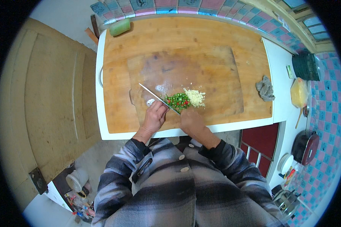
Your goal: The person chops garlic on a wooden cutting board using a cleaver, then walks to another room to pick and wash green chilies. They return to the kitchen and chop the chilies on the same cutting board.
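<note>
My right hand [191, 121] grips a kitchen knife [155, 96], its handle hidden in the fist. The blade is seen nearly edge-on and slants away to the far left. Against its left side, near the handle end, rest the bent fingers of my left hand [155, 115]; whether they pinch anything is hidden. Just right of the blade lies a heap of chopped green and red chilli peppers [177, 100]. Touching that heap is a pile of pale minced garlic [196, 98], with a few crumbs scattered beyond. Everything lies on a wooden cutting board [216, 76], wet in places.
A piece of green gourd [120, 27] sits at the board's far left corner. Toward the right edge lies a crumpled grey cloth [265, 88]. A yellow bag [299, 93] and a dark red appliance [305, 147] stand on the right-hand counter. A wooden door [54, 85] flanks the left.
</note>
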A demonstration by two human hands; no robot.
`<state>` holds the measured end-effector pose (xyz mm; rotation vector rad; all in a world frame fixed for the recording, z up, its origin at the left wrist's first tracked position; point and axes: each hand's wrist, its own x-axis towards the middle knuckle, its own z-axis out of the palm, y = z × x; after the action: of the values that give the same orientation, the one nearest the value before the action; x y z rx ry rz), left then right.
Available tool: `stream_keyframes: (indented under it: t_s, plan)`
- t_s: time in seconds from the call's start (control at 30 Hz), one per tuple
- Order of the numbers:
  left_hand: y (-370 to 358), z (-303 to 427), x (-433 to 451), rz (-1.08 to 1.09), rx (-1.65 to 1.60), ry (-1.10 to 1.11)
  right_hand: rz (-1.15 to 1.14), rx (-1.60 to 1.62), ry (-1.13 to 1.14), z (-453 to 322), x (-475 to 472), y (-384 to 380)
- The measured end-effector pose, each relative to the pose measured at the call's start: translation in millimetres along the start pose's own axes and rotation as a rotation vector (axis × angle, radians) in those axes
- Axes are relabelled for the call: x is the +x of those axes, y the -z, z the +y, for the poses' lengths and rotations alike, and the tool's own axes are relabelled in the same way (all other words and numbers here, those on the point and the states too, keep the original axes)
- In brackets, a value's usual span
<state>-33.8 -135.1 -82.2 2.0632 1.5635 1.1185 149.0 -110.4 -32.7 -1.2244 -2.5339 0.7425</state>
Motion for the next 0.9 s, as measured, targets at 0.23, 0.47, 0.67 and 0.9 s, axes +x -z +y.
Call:
stream_keyframes:
  t_s: [0.23, 0.47, 0.67, 0.9]
  plan:
    - [3, -1, -5, -0.04, -0.034, 0.01, -0.054, 0.075, -0.064, 17, -4, -3]
    - [1, -3, -6, -0.022, -0.016, -0.006, -0.035, 0.051, -0.061, 2, -2, -9]
    - [0, 0, -5, 0.036, 0.027, 0.007, -0.116, 0.087, -0.157, 12, 4, -4]
    - [0, -2, -7, 0.018, 0.02, 0.029, -0.152, 0.064, -0.136, 11, -2, -12]
